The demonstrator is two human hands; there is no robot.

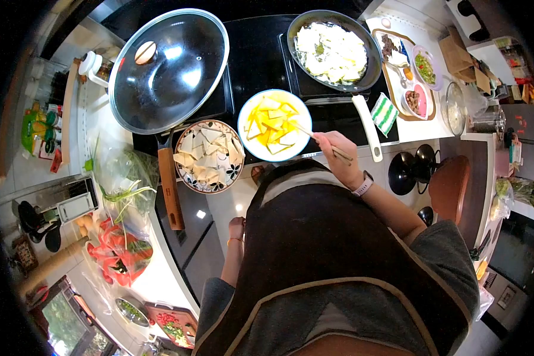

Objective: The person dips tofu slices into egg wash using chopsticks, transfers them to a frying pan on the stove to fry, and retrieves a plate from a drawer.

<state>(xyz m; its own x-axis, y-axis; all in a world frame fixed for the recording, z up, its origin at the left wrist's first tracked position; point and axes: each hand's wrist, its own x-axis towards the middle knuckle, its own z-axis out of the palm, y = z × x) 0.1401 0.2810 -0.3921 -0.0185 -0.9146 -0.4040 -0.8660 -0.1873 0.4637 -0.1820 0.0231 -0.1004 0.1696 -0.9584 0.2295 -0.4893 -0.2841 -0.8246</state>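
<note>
My right hand [341, 157] is closed around a pair of chopsticks [305, 130]. Their tips reach into a white bowl [241, 127] of flat pieces [273, 121] coated in yellow liquid that looks like beaten egg. Left of it, a flower-patterned bowl [239, 177] holds pale, mostly triangular slices [207, 155]. My left hand [236, 228] hangs low beside the apron, fingers curled, with nothing visible in it. A frying pan [374, 59] of whitish pieces [331, 53] sits on the right burner, its white handle [368, 127] pointing toward me.
A lidded wok [172, 71] stands on the left burner, its wooden handle [170, 190] jutting toward me. A tray [430, 110] of small dishes lies right of the stove, near a green-striped cloth [385, 114]. Along the left counter are red plastic bags [115, 252] and a cutting board [187, 320].
</note>
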